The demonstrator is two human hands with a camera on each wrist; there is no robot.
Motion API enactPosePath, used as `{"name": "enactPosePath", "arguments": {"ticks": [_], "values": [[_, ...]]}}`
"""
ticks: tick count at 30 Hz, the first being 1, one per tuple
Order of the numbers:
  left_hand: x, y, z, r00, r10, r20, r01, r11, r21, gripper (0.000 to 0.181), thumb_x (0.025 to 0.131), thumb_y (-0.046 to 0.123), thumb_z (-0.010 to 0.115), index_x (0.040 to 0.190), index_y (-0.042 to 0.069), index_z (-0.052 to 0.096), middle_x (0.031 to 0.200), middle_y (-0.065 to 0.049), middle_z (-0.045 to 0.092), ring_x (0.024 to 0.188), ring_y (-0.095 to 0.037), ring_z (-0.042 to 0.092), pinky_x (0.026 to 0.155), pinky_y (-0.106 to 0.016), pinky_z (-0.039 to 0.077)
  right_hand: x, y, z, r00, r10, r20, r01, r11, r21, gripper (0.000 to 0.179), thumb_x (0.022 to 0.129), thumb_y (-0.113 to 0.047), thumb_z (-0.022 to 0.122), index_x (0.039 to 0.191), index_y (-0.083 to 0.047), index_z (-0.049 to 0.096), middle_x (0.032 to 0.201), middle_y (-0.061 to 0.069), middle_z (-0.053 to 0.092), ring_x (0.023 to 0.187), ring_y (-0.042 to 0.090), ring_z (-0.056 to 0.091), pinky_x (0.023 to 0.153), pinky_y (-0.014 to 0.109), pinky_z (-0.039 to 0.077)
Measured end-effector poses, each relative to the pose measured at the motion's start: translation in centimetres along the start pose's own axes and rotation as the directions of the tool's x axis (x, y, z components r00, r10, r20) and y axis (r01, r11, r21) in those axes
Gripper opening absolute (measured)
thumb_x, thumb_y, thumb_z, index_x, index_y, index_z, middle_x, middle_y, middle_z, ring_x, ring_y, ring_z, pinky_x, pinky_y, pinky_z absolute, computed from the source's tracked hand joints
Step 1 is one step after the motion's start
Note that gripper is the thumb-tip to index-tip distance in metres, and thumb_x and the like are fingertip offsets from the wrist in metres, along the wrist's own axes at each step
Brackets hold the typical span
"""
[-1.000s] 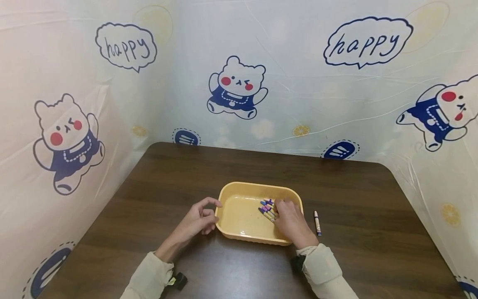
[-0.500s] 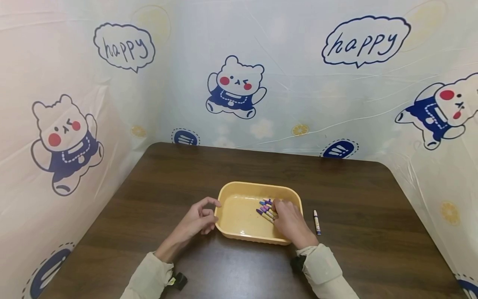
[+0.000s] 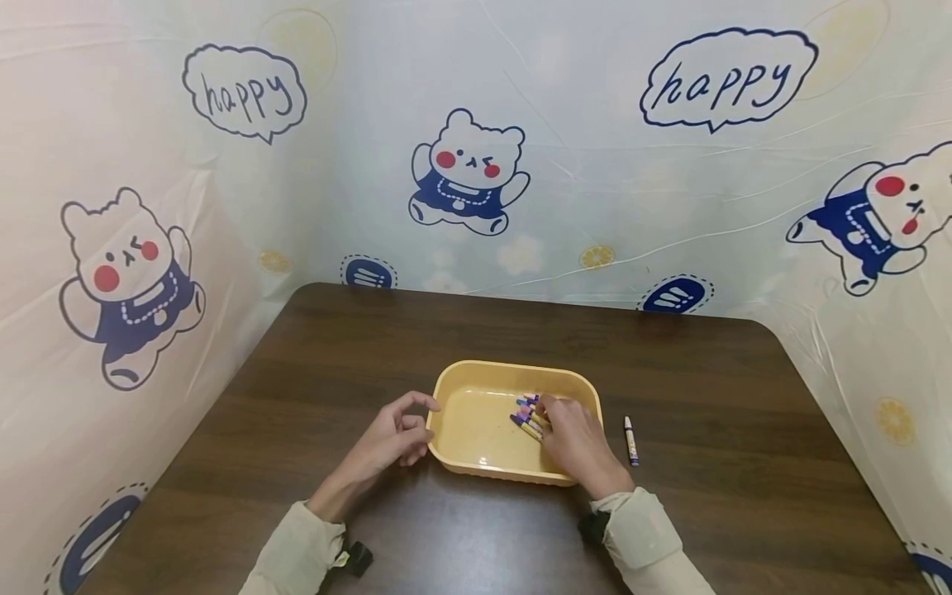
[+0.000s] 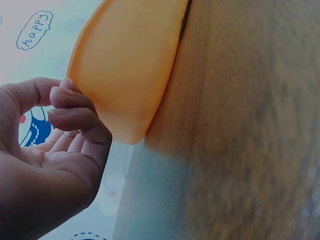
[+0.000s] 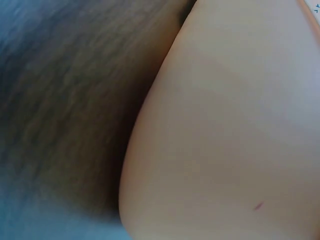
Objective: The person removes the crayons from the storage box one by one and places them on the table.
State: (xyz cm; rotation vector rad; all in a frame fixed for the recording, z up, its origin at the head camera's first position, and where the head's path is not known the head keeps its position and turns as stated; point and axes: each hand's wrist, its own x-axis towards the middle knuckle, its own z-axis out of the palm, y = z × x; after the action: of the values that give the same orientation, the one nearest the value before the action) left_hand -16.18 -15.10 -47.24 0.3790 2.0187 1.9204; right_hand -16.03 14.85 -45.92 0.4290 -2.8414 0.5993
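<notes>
A yellow plastic tray [image 3: 476, 442] sits on the table. My left hand [image 3: 390, 434] holds its left rim between thumb and fingertips; in the left wrist view the hand [image 4: 60, 145] pinches the edge of the tray [image 4: 130, 65]. Inside the tray's right half lies a small bunch of crayons [image 3: 526, 426], with purple, blue and pink tips pointing left. My right hand [image 3: 576, 434] reaches over the right wall, fingers curled down around the crayons' right ends, which are hidden beneath it. In the right wrist view, skin of the hand [image 5: 215, 130] fills much of the frame; no fingertips show.
One loose crayon [image 3: 630, 440] lies on the brown table [image 3: 706, 463] to the right of the tray, close to the right forearm. A patterned cloth [image 3: 580, 149] hangs around the table's back and sides.
The right hand has shifted slightly left in the tray, and the crayons under it have spread and regrouped a little. The left hand stays at the rim.
</notes>
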Motion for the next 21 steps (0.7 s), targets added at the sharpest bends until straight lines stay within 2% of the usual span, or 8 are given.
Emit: {"name": "enactPosePath", "arguments": {"ticks": [4,9,21], "values": [[0.0,0.0,0.0,1.0,-0.007,-0.001,0.007,1.0,0.002,0.037,0.091,-0.005,0.059,0.125,-0.004,0.046,0.062,-0.005,0.052,0.049,-0.013,0.047,0.044,-0.02,0.038,0.0,-0.3,-0.3,1.0,0.01,-0.023,-0.01,1.0,0.006,0.014,0.077,0.002,0.073,0.088,-0.006,0.072,0.079,0.005,0.069,0.07,0.019,0.06,0.062,0.036,0.05],[0.0,0.1,0.1,1.0,-0.019,-0.009,0.019,1.0,0.002,0.037,0.091,-0.005,0.059,0.126,-0.003,0.047,0.062,-0.004,0.052,0.049,-0.013,0.047,0.044,-0.021,0.038,-0.1,-0.5,-0.8,0.998,0.038,-0.043,-0.037,0.999,0.029,0.015,0.079,0.0,0.075,0.092,-0.007,0.075,0.084,0.005,0.07,0.075,0.019,0.059,0.064,0.036,0.05],[-0.1,0.2,0.1,1.0,-0.013,-0.007,0.013,1.0,0.002,0.037,0.091,-0.003,0.06,0.126,-0.003,0.047,0.062,-0.005,0.052,0.049,-0.013,0.047,0.045,-0.021,0.039,-0.7,-0.3,-2.1,0.988,0.008,-0.155,0.006,0.996,0.09,0.018,0.081,0.001,0.073,0.096,-0.006,0.076,0.092,0.006,0.073,0.082,0.021,0.066,0.074,0.041,0.055]]}}
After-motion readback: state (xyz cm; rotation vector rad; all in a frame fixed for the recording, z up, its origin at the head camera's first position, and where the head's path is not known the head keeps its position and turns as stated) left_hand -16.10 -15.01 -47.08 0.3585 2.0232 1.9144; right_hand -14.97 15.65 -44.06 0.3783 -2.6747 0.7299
